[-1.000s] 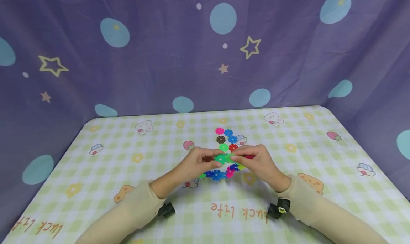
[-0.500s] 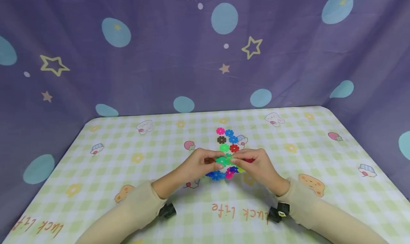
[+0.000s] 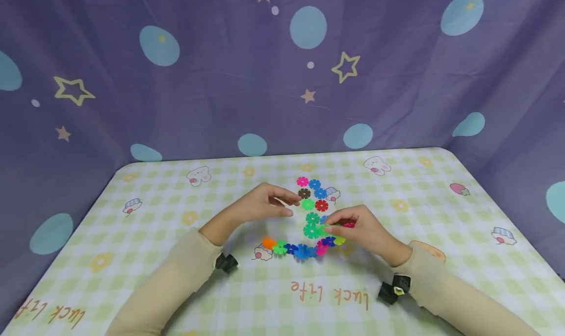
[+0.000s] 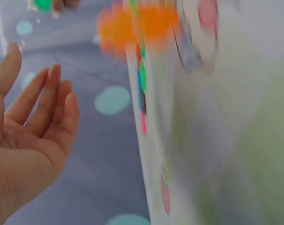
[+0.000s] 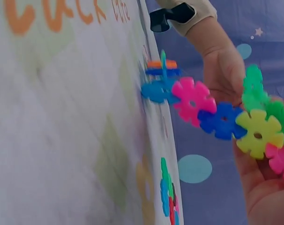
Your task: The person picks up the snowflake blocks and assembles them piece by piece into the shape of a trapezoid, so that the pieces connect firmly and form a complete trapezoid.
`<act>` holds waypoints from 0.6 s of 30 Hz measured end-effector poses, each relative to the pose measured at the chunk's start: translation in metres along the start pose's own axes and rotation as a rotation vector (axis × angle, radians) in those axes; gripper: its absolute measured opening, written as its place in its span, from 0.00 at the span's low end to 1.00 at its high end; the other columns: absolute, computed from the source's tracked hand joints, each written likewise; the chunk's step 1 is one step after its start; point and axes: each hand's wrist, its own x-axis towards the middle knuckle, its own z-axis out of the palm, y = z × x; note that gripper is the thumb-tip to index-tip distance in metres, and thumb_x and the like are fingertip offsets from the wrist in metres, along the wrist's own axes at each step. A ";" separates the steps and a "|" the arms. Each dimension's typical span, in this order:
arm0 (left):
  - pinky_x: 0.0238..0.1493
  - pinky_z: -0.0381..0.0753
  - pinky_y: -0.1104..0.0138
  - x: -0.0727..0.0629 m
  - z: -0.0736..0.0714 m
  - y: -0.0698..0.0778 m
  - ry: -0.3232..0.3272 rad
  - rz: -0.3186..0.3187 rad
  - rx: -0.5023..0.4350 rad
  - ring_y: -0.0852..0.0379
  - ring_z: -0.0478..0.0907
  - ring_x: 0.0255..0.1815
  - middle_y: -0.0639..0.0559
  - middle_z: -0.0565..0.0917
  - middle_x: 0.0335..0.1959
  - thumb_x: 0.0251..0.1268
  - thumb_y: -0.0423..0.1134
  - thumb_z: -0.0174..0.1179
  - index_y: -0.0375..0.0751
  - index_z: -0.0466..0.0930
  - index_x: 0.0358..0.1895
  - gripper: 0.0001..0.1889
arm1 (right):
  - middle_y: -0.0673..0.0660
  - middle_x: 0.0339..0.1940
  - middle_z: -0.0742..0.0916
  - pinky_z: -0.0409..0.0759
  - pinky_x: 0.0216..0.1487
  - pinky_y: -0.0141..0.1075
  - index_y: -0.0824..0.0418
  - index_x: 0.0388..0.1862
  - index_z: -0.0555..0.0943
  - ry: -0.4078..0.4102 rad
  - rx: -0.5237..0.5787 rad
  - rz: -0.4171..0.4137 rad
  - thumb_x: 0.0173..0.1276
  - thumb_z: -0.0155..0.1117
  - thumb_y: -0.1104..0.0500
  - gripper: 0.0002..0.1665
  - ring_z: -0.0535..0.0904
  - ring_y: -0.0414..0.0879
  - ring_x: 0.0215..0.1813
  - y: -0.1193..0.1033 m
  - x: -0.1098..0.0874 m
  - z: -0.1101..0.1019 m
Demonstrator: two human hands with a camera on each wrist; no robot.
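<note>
Left hand (image 3: 260, 204) has let go of the green pieces (image 3: 312, 231) since the earlier frame and drawn back; I see it to their left, fingers parted, relaxed, holding nothing. Right hand (image 3: 364, 229) pinches the green end of the flower chain (image 3: 302, 251), which curves along the near side to an orange piece (image 3: 268, 243). Beyond it, loose flower pieces (image 3: 320, 193) lie on the checked tablecloth (image 3: 260, 316).
</note>
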 end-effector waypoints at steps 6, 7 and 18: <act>0.54 0.77 0.62 0.018 -0.020 -0.023 0.052 -0.091 -0.026 0.40 0.74 0.58 0.36 0.79 0.55 0.61 0.33 0.62 0.28 0.75 0.57 0.21 | 0.54 0.32 0.87 0.79 0.28 0.32 0.62 0.35 0.85 -0.079 -0.022 -0.059 0.63 0.64 0.66 0.04 0.79 0.39 0.29 0.001 0.001 -0.002; 0.54 0.77 0.62 0.023 -0.023 -0.027 0.062 -0.107 -0.029 0.41 0.74 0.59 0.38 0.79 0.55 0.61 0.33 0.62 0.29 0.75 0.57 0.21 | 0.54 0.32 0.87 0.79 0.29 0.32 0.62 0.36 0.85 -0.093 -0.023 -0.074 0.63 0.63 0.66 0.04 0.79 0.39 0.29 0.002 0.001 -0.003; 0.60 0.72 0.59 0.071 -0.040 -0.052 0.169 -0.213 -0.115 0.48 0.73 0.60 0.44 0.79 0.56 0.63 0.29 0.59 0.35 0.76 0.59 0.19 | 0.57 0.39 0.87 0.80 0.35 0.34 0.64 0.42 0.81 -0.189 -0.057 -0.166 0.64 0.60 0.70 0.09 0.83 0.42 0.40 0.000 0.003 -0.004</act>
